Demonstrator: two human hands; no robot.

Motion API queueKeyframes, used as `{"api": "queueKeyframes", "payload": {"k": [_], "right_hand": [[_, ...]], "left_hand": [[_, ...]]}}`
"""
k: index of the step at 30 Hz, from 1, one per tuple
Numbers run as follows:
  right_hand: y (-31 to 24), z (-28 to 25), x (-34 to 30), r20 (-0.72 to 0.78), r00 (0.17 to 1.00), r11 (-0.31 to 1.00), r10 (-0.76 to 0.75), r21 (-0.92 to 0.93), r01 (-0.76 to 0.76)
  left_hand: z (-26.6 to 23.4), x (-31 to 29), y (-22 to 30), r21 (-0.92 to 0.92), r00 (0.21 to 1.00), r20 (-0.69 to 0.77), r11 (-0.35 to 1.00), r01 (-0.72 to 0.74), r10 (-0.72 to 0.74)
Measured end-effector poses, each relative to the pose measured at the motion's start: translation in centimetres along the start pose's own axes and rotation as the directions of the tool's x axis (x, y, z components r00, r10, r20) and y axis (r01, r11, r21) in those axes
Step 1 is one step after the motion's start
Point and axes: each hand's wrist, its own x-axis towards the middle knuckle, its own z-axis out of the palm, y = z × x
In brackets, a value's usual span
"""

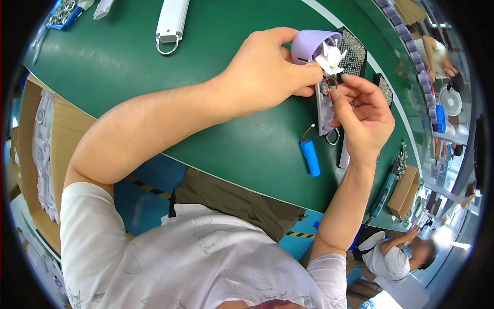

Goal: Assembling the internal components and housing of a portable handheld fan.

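A small handheld fan with a purple housing [309,44] and white blades [331,57] is gripped at its head by my left hand [270,69]. Its handle [325,116] is opened up, showing part of a circuit board and thin red wires [330,81]. My right hand [363,110] has its thumb and forefinger closed at those wires beside the board; the fingertips partly cover the spot. A metal ring [333,137] shows at the handle's lower end. Nearby on the green table lies a blue cylindrical battery [311,159] with a short lead and white plug.
Behind the fan stands a black tray of screws [355,54]. A power screwdriver [383,195] and cardboard box [404,191] are at the right. A white handle piece [172,23] lies far off. Purple parts [424,85] line the far right; another person [391,260] works at lower right.
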Motion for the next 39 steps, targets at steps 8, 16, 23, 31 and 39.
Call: {"api": "queueKeyframes", "payload": {"k": [8,16,23,31,39], "right_hand": [[0.2,0.3,0.1,-0.013,1.0,0.999,-0.022,-0.04,0.022],[0.0,0.3,0.1,-0.017,0.999,0.996,-0.046,-0.075,0.045],[0.3,-0.5,-0.1,0.086,0.995,0.997,-0.05,0.069,0.044],[0.2,-1.1,0.1,0.082,0.996,0.992,-0.035,0.124,0.025],[0.2,-0.9,0.2,0.058,0.997,0.995,-0.05,0.091,0.045]], "left_hand": [[-0.3,0.3,-0.4,0.053,0.999,-0.035,0.999,-0.002,0.004],[-0.3,0.3,0.7,0.037,0.997,-0.012,0.997,-0.071,0.071],[-0.1,-0.4,0.2,0.001,1.0,0.014,1.0,-0.004,0.004],[0.1,-0.4,0.3,-0.022,0.999,0.036,1.0,-0.016,0.017],[0.1,-0.5,0.6,-0.048,0.999,0.038,0.998,-0.03,0.032]]}}
